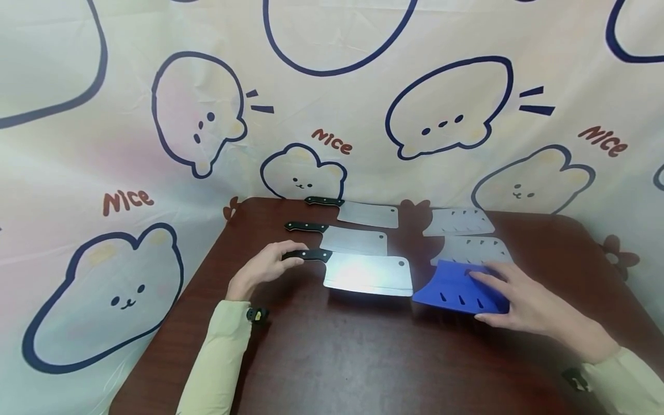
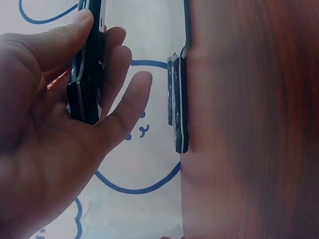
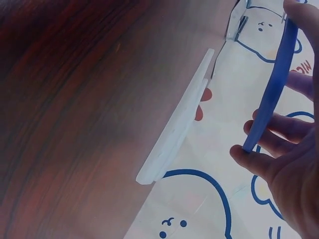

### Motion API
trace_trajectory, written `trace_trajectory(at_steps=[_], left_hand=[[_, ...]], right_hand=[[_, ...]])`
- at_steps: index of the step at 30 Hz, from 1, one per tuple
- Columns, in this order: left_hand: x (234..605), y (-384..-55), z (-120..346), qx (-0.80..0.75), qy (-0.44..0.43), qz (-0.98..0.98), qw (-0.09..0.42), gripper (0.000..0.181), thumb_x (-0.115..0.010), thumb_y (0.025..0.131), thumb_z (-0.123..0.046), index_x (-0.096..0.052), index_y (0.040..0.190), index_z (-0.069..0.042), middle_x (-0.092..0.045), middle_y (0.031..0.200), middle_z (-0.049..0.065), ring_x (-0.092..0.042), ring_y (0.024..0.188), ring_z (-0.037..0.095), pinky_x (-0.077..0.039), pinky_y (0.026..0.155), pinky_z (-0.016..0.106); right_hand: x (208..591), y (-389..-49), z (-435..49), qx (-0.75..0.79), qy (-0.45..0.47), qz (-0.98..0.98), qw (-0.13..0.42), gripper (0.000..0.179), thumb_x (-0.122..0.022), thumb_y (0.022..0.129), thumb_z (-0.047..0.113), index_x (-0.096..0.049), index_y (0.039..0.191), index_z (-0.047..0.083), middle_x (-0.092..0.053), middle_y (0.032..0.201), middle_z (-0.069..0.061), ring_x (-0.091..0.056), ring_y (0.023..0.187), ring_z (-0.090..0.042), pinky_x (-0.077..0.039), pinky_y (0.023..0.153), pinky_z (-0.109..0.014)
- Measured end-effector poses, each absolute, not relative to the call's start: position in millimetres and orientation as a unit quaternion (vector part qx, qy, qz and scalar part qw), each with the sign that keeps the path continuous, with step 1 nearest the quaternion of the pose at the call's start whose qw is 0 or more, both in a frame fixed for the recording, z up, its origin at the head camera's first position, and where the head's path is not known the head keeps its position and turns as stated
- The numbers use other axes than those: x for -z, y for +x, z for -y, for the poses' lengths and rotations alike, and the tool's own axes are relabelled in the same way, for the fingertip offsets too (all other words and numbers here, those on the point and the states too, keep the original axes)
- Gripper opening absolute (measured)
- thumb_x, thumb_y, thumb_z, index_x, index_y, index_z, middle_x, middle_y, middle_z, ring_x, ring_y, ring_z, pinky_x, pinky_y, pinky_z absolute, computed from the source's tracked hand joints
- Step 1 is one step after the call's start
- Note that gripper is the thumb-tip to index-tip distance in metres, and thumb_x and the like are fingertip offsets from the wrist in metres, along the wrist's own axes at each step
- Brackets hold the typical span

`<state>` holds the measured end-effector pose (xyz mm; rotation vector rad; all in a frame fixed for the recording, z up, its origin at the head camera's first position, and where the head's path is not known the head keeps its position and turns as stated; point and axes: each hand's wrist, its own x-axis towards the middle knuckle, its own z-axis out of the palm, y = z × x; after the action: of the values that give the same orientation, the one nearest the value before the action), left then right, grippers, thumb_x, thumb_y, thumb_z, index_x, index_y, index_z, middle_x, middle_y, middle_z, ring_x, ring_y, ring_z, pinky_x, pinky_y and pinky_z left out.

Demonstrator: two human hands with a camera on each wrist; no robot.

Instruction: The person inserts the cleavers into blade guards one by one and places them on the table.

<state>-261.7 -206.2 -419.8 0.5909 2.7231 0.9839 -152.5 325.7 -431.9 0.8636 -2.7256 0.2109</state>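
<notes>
My left hand (image 1: 261, 266) pinches the black handle (image 2: 89, 74) of a cleaver (image 1: 368, 274) between thumb and fingers. Its broad shiny blade points right and is held above the table. On the other side, my right hand (image 1: 534, 300) grips a blue blade cover (image 1: 451, 285) with small triangular slots, thumb at the near edge and fingers at the far one. In the right wrist view the cover (image 3: 271, 94) is seen edge-on, raised off the tabletop. The cover's left corner is close to the blade's tip end; whether they touch, I cannot tell.
Two more cleavers, a far one (image 1: 368, 214) and a nearer one (image 1: 355, 240), lie on the brown table (image 1: 342, 357) with handles left. Two whitish slotted blade covers, one far (image 1: 459, 222) and one nearer (image 1: 469, 249), lie to their right. A patterned cloth (image 1: 363, 104) hangs behind.
</notes>
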Motion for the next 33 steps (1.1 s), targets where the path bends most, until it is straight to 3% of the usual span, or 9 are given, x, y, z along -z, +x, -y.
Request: trace_trajectory(at_steps=[14,22,33], left_hand=[[420,-261,211,-0.335,0.207,-0.915,0.088,0.029,-0.065,0.095,-0.022,-0.066,0.124,-0.026,-0.066,0.116,-0.002,-0.053,0.104,0.02,-0.047,0.091,0.043],[420,-257,213,-0.32,0.216,-0.919,0.081,0.033,-0.063,0.096,-0.026,-0.064,0.129,-0.025,-0.065,0.122,0.002,-0.052,0.111,0.023,-0.047,0.097,0.05],[412,-258,216,-0.332,0.223,-0.913,0.076,0.031,-0.063,0.096,-0.025,-0.065,0.127,-0.025,-0.065,0.123,0.002,-0.053,0.111,0.022,-0.049,0.096,0.05]], right_hand=[[439,-154,-319,-0.085,0.331,0.928,0.152,0.081,-0.084,0.065,0.055,-0.059,0.134,0.02,-0.049,0.137,-0.019,-0.047,0.12,-0.038,-0.054,0.081,-0.058],[440,-149,-300,-0.079,0.35,0.922,0.144,0.076,-0.079,0.07,0.061,-0.06,0.134,0.024,-0.051,0.137,-0.018,-0.046,0.121,-0.037,-0.054,0.081,-0.057],[438,-153,-311,-0.092,0.342,0.918,0.178,0.082,-0.085,0.064,0.054,-0.058,0.136,0.023,-0.048,0.139,-0.017,-0.043,0.122,-0.037,-0.055,0.08,-0.058]])
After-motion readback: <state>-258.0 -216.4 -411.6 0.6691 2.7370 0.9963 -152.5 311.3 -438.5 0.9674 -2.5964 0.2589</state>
